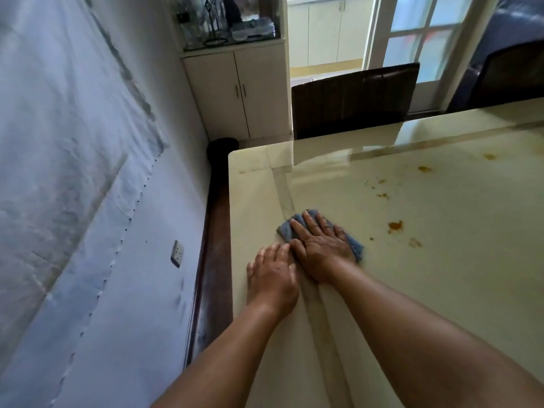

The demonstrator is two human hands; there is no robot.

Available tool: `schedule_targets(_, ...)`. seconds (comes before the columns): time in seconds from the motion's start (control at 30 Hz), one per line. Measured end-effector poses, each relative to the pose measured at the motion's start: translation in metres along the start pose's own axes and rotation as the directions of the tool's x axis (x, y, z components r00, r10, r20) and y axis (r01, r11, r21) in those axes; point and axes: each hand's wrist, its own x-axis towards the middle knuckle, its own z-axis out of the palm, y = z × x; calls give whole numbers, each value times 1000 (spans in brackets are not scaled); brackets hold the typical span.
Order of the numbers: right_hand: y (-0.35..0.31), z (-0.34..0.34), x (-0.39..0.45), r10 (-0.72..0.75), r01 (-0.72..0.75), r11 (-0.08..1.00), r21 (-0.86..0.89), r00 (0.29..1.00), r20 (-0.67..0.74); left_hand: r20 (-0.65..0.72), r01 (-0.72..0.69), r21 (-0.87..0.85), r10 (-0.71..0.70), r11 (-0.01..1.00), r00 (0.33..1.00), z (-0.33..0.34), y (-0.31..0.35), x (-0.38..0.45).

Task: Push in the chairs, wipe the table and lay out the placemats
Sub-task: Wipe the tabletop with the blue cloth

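Both hands [319,248] flat (cloth [354,248] beneath).

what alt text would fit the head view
A right hand presses a blue cloth flat on a glossy cream table, the left hand resting beside it. Orange stains dot the table to the right; a dark chair stands at the far edge.

1 head-worn wide-angle view looks forward and steeply down along the table [412,290], close above both forearms, with the wall [73,172] at left and a chair [353,101] beyond.
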Motion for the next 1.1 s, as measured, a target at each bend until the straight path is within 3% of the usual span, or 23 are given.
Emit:
schedule_targets(0.2, 7, -2, 20, 2, -2, 1000, -17, 1000, -16, -110, -29, -145, 13, 989, 994, 13, 21, 50)
schedule_targets(0.37, 61, -22, 11, 184, -180, 982, 51, 980, -79, -113, -110, -78, 101, 991, 988, 26, 25, 60)
schedule_targets(0.57, 149, -34, -28, 560, -552, 829, 96, 822, -108, -110, -164, -52, 158, 985, 981, 31, 22, 64)
schedule_targets(0.7, 130, -32, -18, 638, -627, 769, 124, 763, -105, -125, -189, -9, 187, 982, 974, 32, 22, 67)
schedule_targets(0.77, 102, -25, -15, 598, -587, 800, 123, 795, -103, -128, -195, -4, 193, 981, 973, 33, 21, 67)
schedule_targets(0.93, 20, 3, -30, 282, -278, 959, 51, 956, -87, -149, -207, -38, 199, 978, 968, 31, 22, 64)
schedule_targets(1.1, 54, -8, -43, 150, -149, 989, 24, 988, -36, -171, -210, -35, 202, 977, 964, 32, 24, 63)
